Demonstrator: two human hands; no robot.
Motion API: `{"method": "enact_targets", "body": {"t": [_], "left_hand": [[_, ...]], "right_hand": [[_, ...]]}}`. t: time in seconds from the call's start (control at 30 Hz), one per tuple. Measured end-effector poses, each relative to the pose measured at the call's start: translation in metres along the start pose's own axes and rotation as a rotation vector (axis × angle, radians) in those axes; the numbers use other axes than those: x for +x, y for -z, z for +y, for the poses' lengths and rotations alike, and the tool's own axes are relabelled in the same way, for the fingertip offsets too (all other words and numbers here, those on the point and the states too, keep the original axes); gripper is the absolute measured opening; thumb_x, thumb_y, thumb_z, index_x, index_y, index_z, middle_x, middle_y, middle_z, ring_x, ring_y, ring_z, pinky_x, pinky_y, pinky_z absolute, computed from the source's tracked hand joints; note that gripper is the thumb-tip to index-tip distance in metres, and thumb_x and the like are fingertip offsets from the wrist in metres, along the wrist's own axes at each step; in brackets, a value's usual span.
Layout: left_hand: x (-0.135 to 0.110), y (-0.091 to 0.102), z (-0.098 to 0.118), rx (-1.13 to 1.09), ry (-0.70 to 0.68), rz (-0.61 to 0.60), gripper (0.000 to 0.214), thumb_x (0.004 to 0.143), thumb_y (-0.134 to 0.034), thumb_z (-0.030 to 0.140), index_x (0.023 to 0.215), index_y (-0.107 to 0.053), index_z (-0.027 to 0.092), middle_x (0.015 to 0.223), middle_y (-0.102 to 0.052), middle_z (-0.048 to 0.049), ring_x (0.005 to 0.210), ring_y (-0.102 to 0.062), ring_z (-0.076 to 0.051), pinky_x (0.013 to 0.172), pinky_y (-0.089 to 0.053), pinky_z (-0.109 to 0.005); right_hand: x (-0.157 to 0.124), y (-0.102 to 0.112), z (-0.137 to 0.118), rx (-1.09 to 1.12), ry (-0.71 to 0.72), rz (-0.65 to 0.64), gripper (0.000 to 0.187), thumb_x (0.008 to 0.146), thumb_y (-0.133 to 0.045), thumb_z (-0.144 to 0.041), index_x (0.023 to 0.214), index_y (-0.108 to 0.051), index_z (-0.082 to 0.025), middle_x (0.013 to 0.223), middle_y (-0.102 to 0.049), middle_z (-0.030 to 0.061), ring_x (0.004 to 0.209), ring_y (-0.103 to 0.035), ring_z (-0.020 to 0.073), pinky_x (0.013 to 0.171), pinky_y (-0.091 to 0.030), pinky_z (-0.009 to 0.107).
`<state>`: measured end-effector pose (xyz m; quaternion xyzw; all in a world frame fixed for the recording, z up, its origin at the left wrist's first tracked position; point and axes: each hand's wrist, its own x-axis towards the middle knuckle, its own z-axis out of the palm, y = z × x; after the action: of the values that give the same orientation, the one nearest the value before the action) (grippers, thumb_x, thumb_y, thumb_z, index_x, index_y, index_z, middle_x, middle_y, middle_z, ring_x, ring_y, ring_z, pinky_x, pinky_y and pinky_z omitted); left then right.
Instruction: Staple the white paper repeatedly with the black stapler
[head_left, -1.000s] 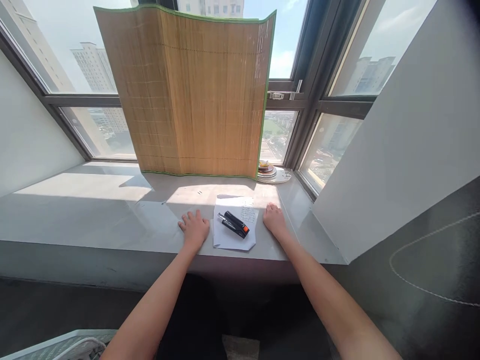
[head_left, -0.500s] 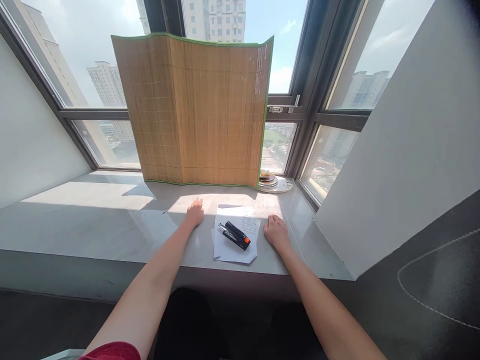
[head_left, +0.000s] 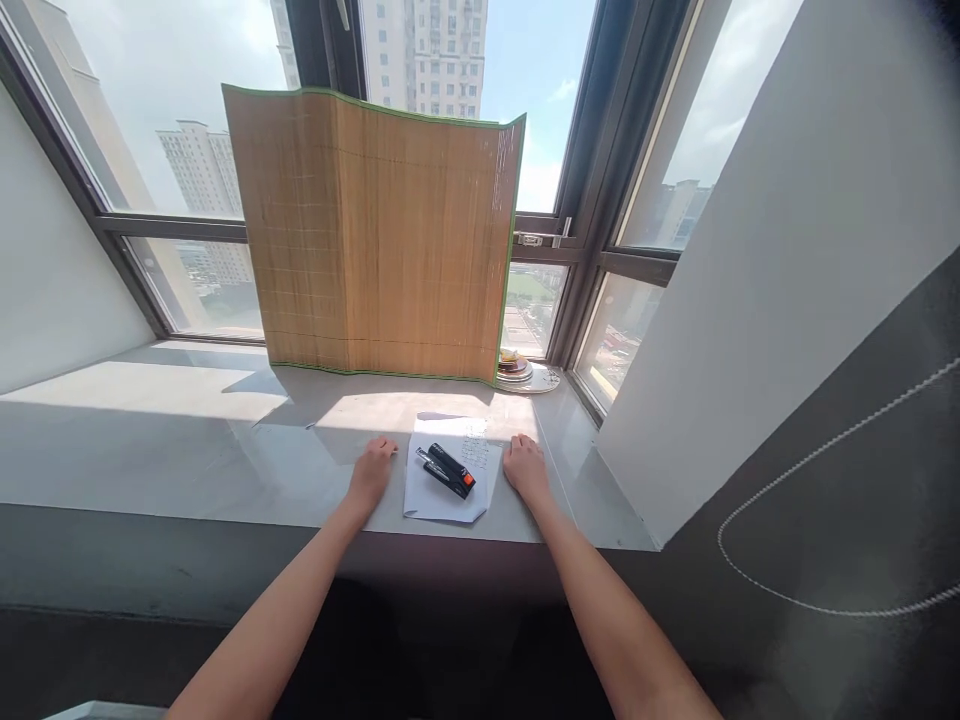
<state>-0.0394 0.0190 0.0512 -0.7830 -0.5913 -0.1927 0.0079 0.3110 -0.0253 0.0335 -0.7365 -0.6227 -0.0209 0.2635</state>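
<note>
My left hand (head_left: 373,470) rests on the pale windowsill, left of some white paper (head_left: 420,500). Its fingers are curled loosely, and I see nothing in them. On the right of the paper lies my right hand (head_left: 526,466), fingers folded down against the sill with nothing visible in them. Between the hands, a black stapler (head_left: 450,472) with silver metal and an orange end sits slantwise on top of the paper. Handwriting shows on the paper's upper right. Neither hand touches the stapler.
A bamboo mat (head_left: 390,240) with green edging stands upright at the back of the windowsill (head_left: 187,460), against the window. Stacked plates (head_left: 536,380) sit by its right lower corner. A white wall (head_left: 720,300) slopes in at right, with a beaded cord (head_left: 810,450) hanging nearby.
My left hand has drawn back toward the sill's front edge, and its fingers have curled in. The view has turned slightly right. My right hand, stapler and paper keep their places.
</note>
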Motion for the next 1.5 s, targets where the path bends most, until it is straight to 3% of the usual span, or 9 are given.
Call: {"method": "enact_targets", "body": {"t": [0.17,0.27,0.33,0.4,0.53,0.67,0.93,1.23,1.5], "left_hand": [[-0.026,0.010,0.013,-0.051,-0.108,0.026,0.048,0.092,-0.033,-0.004,0.117,-0.066,0.021,0.119,-0.066,-0.0112,0.095,-0.067,-0.022,0.077,-0.052,-0.030],[-0.025,0.011,0.011,-0.106,-0.173,0.025,0.054,0.089,-0.034,-0.006,0.122,-0.066,0.023,0.123,-0.065,-0.0091,0.095,-0.069,-0.020,0.079,-0.054,-0.029],[-0.023,0.009,0.009,-0.114,-0.194,0.029,0.058,0.087,-0.036,-0.006,0.124,-0.066,0.026,0.128,-0.063,-0.0083,0.099,-0.070,-0.020,0.080,-0.055,-0.029],[-0.023,0.008,0.008,-0.097,-0.179,0.033,0.057,0.086,-0.037,-0.005,0.123,-0.067,0.026,0.133,-0.061,-0.0084,0.099,-0.071,-0.021,0.079,-0.056,-0.030],[-0.022,0.005,0.008,-0.155,-0.165,0.072,0.053,0.089,-0.037,-0.002,0.126,-0.066,0.024,0.138,-0.059,-0.0111,0.103,-0.071,-0.021,0.078,-0.058,-0.030],[-0.021,0.004,0.008,-0.257,-0.185,0.074,0.044,0.098,-0.035,0.007,0.131,-0.061,0.020,0.123,-0.069,-0.0116,0.102,-0.071,-0.021,0.084,-0.058,-0.030],[-0.024,0.010,0.005,-0.285,-0.213,0.065,0.047,0.097,-0.037,0.008,0.130,-0.066,0.022,0.100,-0.074,-0.0061,0.086,-0.070,-0.017,0.082,-0.055,-0.028],[-0.025,0.007,0.009,-0.388,-0.249,0.021,0.042,0.102,-0.039,0.018,0.135,-0.066,0.018,0.111,-0.075,-0.0089,0.083,-0.069,-0.016,0.084,-0.054,-0.029],[-0.026,0.000,0.017,-0.527,-0.203,0.132,0.036,0.107,-0.037,0.025,0.139,-0.054,0.020,0.099,-0.075,-0.0039,0.081,-0.068,-0.013,0.085,-0.054,-0.026]], "right_hand": [[-0.015,0.008,-0.027,0.362,0.169,0.045,0.023,0.099,-0.049,-0.017,0.106,-0.071,-0.019,0.112,-0.070,0.0117,0.112,-0.061,0.0270,0.101,-0.049,0.040],[-0.035,0.003,-0.055,0.592,0.367,-0.049,0.025,0.103,-0.055,-0.033,0.121,-0.069,-0.024,0.118,-0.069,0.0082,0.108,-0.063,0.0251,0.099,-0.052,0.040],[-0.046,-0.004,-0.068,0.569,0.449,-0.134,0.045,0.094,-0.070,-0.038,0.136,-0.062,-0.026,0.127,-0.067,0.0090,0.115,-0.062,0.0281,0.103,-0.050,0.044],[-0.053,-0.009,-0.074,0.507,0.442,-0.175,0.060,0.086,-0.079,-0.032,0.143,-0.057,-0.026,0.130,-0.066,0.0105,0.119,-0.060,0.0310,0.105,-0.049,0.047],[-0.053,-0.010,-0.068,0.534,0.371,-0.202,0.051,0.087,-0.072,-0.016,0.136,-0.060,-0.025,0.125,-0.068,0.0096,0.116,-0.062,0.0291,0.103,-0.050,0.045],[-0.052,-0.009,-0.060,0.607,0.357,-0.215,0.050,0.085,-0.071,-0.011,0.132,-0.063,-0.026,0.122,-0.068,0.0075,0.114,-0.062,0.0268,0.103,-0.050,0.043],[-0.051,-0.012,-0.061,0.624,0.363,-0.201,0.050,0.085,-0.072,-0.013,0.132,-0.063,-0.026,0.121,-0.068,0.0071,0.114,-0.062,0.0268,0.104,-0.050,0.045],[-0.052,-0.008,-0.058,0.610,0.347,-0.218,0.047,0.086,-0.070,-0.018,0.132,-0.064,-0.023,0.122,-0.068,0.0087,0.113,-0.062,0.0264,0.103,-0.049,0.043],[-0.051,-0.012,-0.055,0.640,0.368,-0.194,0.046,0.086,-0.068,-0.020,0.132,-0.067,-0.023,0.121,-0.070,0.0088,0.110,-0.063,0.0258,0.099,-0.051,0.041]]}}
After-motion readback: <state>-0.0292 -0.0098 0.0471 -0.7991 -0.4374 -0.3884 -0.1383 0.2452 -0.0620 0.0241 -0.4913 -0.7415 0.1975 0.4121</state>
